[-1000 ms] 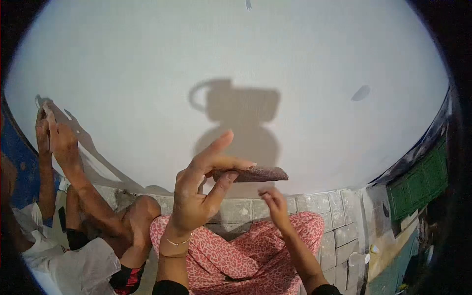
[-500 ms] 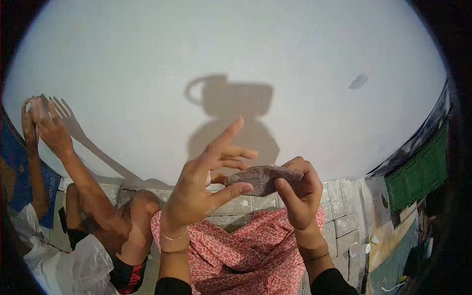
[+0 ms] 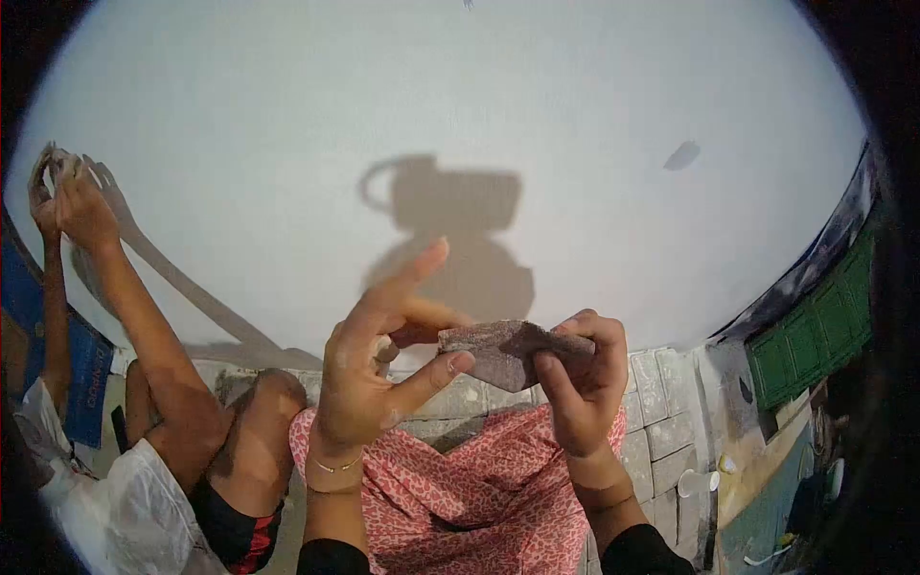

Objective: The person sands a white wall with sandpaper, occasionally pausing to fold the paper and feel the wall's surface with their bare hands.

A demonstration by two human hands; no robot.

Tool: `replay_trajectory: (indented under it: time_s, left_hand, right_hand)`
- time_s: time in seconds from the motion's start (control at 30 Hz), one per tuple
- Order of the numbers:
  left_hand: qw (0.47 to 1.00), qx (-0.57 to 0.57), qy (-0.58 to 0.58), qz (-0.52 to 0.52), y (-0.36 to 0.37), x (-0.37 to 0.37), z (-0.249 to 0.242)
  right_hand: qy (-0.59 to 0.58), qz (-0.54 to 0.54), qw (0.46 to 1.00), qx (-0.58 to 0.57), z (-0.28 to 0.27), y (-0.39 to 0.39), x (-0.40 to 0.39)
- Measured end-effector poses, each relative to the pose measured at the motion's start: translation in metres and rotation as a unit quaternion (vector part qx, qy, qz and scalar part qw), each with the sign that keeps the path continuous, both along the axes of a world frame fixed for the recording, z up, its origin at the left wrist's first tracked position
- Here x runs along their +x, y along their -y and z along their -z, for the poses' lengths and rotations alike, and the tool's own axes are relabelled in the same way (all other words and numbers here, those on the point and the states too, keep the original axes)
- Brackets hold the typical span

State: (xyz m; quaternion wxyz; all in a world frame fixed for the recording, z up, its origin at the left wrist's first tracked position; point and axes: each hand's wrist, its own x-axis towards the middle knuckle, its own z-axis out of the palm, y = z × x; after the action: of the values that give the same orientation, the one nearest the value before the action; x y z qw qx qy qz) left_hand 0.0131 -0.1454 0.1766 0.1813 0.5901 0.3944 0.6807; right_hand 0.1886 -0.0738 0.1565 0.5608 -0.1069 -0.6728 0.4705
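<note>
A folded grey-brown piece [image 3: 498, 350] with a rough, sandpaper-like surface is in front of my chest; its exact material cannot be told. My right hand [image 3: 586, 379] pinches its right end, thumb in front and fingers curled behind. At the other end is my left hand [image 3: 369, 369], its index finger raised and its fingers spread and a little blurred. The left thumb's tip reaches the piece's left corner, without a clear grip.
A pale wall [image 3: 575, 86] with shadows and a dark mark [image 3: 682, 155] faces me. At left sits another person, both hands [image 3: 77, 196] raised near the wall. Right are paving bricks [image 3: 666, 431], a white cup [image 3: 698, 482] and a green panelled object [image 3: 810, 326].
The piece has turned, showing a flatter folded face. My left index finger has tilted leftward and the other fingers have shifted. The other person's hands have risen slightly.
</note>
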Motion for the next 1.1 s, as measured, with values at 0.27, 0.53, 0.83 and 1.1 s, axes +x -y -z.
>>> replay_trajectory:
  time_s: [0.27,0.53,0.83,1.1]
  left_hand:
    - [0.997,0.039,0.057,0.019,0.002,0.008,0.004]
    - [0.999,0.033,0.022,0.003,0.003,0.005,0.001]
    - [0.997,0.044,0.064,0.022,0.003,0.008,-0.001]
    - [0.994,0.090,-0.025,-0.061,0.006,0.005,0.008]
  right_hand:
    - [-0.004,-0.012,1.000,0.017,0.003,0.001,0.001]
    - [-0.007,-0.016,1.000,-0.007,0.001,0.005,0.001]
    - [-0.005,0.006,1.000,0.016,0.005,0.001,0.000]
    - [-0.008,0.035,0.997,0.063,0.006,0.005,-0.001]
